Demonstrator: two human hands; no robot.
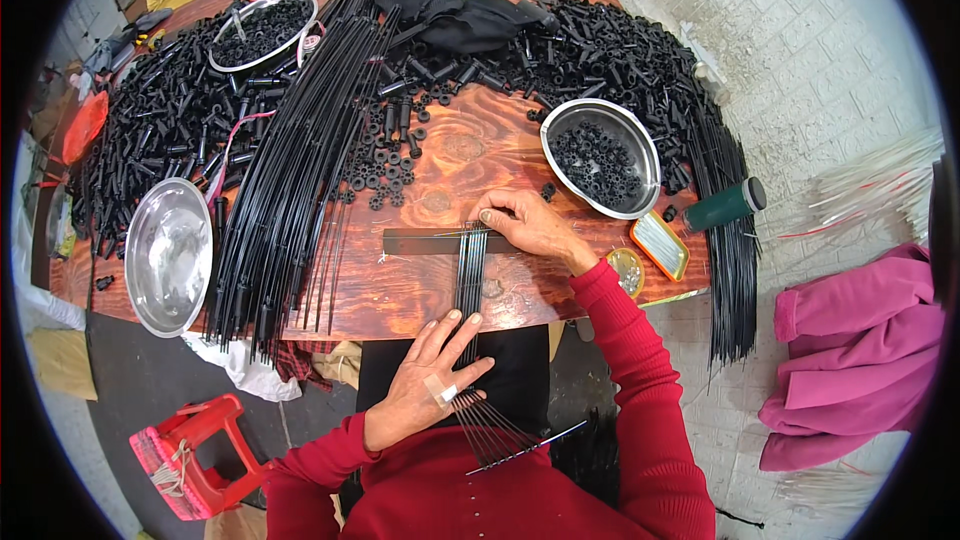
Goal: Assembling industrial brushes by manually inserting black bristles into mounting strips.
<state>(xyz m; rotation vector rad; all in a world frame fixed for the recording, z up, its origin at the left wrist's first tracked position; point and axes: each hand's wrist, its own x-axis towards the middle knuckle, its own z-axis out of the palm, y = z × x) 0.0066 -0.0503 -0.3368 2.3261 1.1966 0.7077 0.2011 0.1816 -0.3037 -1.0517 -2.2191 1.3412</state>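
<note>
A narrow row of thin black rods (470, 285) lies over the table's near edge, and its near ends fan out above my lap. My left hand (425, 380), with a beige plaster on it, rests flat across the rods, fingers spread. At the rods' far ends, my right hand (525, 225) has its thumb and fingertips pinched together; what is between them is too small to make out. Under these far ends is a dark flat strip (410, 242), with a thin wire lying along it. A light-tipped bar (560, 434) crosses the near ends of the rods.
Left of my hands lies a big bundle of black rods (290, 180), beside an oval metal bowl (168, 255). At right stand a bowl of small black rings (650, 155), a yellow-rimmed tray (660, 245) and a green flask (722, 206). Black tubular parts (150, 110) are heaped behind.
</note>
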